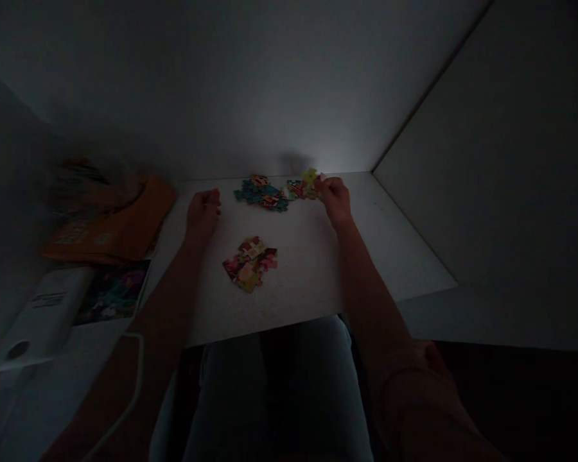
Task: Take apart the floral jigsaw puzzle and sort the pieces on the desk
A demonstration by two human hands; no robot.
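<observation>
Right hand [336, 197] pinched a yellow puzzle piece [311, 176]; left hand [203, 212] curled loosely, empty, on table [308, 269]. Teal cluster [262, 192] sat between them.

The view is very dim and underexposed, a weak glow falling on the white table [308, 269] near the back wall, its edges sinking into soft, bowed darkness.
</observation>
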